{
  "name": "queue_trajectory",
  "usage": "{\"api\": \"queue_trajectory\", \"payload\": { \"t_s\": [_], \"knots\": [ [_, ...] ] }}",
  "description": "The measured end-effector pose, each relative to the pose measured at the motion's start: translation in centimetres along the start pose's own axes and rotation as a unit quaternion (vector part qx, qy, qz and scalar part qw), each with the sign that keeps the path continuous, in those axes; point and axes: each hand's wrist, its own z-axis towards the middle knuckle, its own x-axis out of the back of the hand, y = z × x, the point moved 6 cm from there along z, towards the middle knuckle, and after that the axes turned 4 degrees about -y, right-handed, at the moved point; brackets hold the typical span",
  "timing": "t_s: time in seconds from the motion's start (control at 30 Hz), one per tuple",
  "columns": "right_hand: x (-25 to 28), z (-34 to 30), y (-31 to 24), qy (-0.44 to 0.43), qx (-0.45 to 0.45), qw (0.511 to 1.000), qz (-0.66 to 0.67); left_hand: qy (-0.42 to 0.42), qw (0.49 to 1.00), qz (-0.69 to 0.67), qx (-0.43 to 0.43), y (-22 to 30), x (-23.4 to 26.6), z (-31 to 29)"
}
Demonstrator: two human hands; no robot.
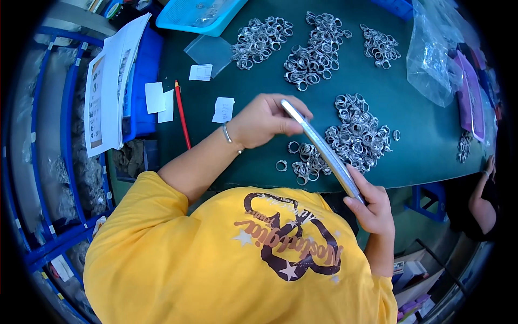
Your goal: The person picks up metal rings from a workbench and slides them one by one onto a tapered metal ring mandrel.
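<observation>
As the right hand and left hand pinch opposite ends of a long, thin silvery bar, silver metal rings lie heaped below on the green tabletop; three farther heaps seem separated, this one unfinished.

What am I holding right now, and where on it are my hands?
A long silvery rod: left hand at its far end, right hand at its near end.
</observation>
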Motion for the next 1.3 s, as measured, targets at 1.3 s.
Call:
{"api": "queue_trajectory", "payload": {
  "t_s": [1.3],
  "knots": [
    [1.2, -2.5, 3.1, 0.132, -0.143, 0.948, 0.252, -0.201, 0.784, 0.588, 0.002, -0.1, -2.8, 0.0]
  ]
}}
